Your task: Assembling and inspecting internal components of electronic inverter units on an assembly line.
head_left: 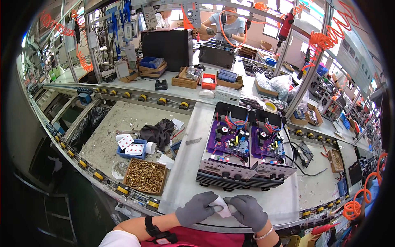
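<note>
My left hand (197,208) and my right hand (248,211), both in grey gloves, meet at the front edge of the metal worktop. Between them is a small white piece of paper (222,206), pinched at its left side by the left fingers and at its right by the right fingers. Just beyond stand two open electronic units side by side, a left unit (227,142) and a right unit (269,144). Purple circuit boards, coils and red and blue wires show inside them. Their silver front panels with black knobs face me.
Left of the worktop (181,181) are a box of brass-coloured small parts (146,176), a blue bin (135,149) with white sheets bearing red marks, and a dark cloth (158,133). Roller rails (162,101) run along the line. A person (228,26) works across the bench; coiled orange hoses (325,41) hang right.
</note>
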{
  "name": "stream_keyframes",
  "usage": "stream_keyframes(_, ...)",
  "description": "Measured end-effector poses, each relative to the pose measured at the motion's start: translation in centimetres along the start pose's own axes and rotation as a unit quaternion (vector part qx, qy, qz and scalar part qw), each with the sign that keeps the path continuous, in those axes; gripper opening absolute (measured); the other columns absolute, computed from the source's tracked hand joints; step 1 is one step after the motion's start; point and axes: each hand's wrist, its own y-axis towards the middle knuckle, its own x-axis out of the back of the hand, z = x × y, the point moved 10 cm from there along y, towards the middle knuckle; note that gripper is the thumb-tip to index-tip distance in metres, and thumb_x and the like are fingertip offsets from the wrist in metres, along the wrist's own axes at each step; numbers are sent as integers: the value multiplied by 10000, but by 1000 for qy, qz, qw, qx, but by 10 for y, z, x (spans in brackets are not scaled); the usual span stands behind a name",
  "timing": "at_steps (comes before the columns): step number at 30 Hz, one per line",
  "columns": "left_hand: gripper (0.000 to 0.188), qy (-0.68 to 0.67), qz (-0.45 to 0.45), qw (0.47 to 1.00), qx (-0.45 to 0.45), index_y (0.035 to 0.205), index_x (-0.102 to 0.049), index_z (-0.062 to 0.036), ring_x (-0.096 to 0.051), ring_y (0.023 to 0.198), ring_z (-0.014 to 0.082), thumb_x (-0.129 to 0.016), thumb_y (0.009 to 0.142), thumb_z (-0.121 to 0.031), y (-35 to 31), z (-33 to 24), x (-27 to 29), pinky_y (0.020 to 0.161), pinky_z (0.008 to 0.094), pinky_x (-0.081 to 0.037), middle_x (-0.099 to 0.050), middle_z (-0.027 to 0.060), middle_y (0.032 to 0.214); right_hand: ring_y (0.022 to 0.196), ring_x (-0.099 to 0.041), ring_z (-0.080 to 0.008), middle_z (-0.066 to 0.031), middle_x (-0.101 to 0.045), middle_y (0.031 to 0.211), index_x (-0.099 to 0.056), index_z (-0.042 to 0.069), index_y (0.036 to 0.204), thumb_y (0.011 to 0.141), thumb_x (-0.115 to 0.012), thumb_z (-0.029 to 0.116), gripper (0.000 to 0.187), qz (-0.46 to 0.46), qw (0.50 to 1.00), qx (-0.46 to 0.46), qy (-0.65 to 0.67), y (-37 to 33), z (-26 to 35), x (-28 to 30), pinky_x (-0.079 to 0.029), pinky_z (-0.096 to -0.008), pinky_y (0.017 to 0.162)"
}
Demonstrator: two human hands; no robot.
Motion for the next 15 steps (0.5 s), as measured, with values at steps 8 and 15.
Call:
stream_keyframes(8, 281, 24, -20, 999, -36, 1022, -629, -49, -596, 705, 268, -667, 819, -240, -1, -1, 0, 620, 342, -477, -609, 135, 859, 713, -609, -276, -86, -624, 795, -639, 47, 1021, 773, -643, 176, 279, 13, 983, 36, -177, -4, 20, -7, -479, -360, 666)
stream_keyframes(15, 214, -40, -7, 999, 28, 895, -640, -25, -585, 630, 202, -716, 796, -200, -5, 10, -5, 582, 309, -465, -617, 119, 783, 774, -599, -252, -81, -614, 871, -562, 47, 1127, 778, -626, 198, 385, 24, 992, 21, -124, -12, 5, -12, -463, -365, 707)
